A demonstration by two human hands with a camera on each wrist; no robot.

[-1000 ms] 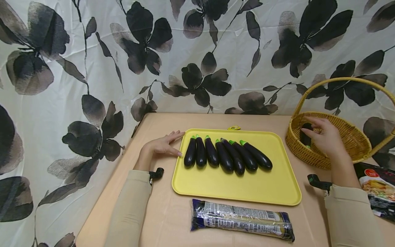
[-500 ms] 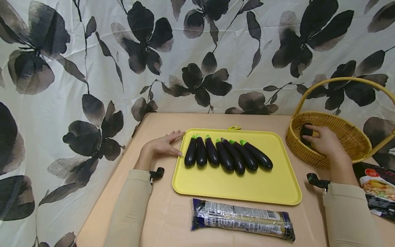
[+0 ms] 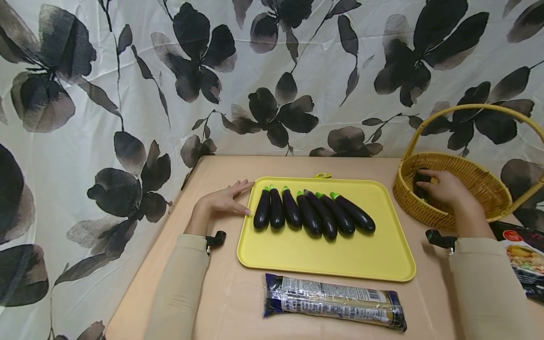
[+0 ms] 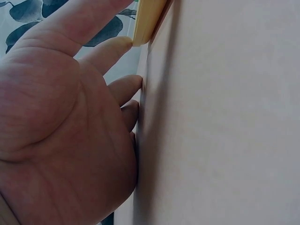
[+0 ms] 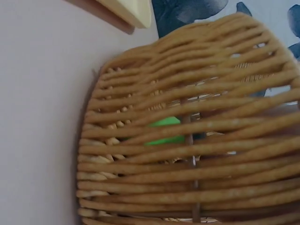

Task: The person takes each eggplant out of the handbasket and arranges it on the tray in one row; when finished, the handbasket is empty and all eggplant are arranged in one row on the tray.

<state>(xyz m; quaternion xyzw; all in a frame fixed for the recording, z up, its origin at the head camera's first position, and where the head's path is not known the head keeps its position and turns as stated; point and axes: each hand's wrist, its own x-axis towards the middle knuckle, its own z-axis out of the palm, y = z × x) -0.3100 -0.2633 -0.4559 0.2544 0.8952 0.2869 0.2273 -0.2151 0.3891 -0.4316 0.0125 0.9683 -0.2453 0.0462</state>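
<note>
In the head view a row of several dark purple eggplants (image 3: 312, 217) with green stem ends lies on a yellow tray (image 3: 318, 257). My left hand (image 3: 221, 200) rests at the tray's left edge, fingers extended, thumb and fingertips touching the rim. The left wrist view shows that palm (image 4: 61, 112) beside the table surface. Inside the wicker basket (image 3: 505, 200) my right hand (image 3: 450, 191) grips another eggplant (image 3: 420, 182), partly covered by the fingers. Through the basket's weave (image 5: 140, 159) in the right wrist view, a green stem end (image 5: 165, 130) shows; the right hand is mostly hidden there.
A plastic-wrapped long pack (image 3: 333, 302) lies in front of the tray. A black food packet (image 3: 524, 259) sits at the right, near the basket. Behind the tray is a small yellow object (image 3: 322, 175). The basket's tall handle (image 3: 471, 108) arches over its opening; a floral curtain (image 3: 272, 71) hangs behind.
My right hand has reached slightly lower into the basket, its fingers closing in around the eggplant, and the right forearm has shifted forward. The left hand and the tray's eggplants stay put.
</note>
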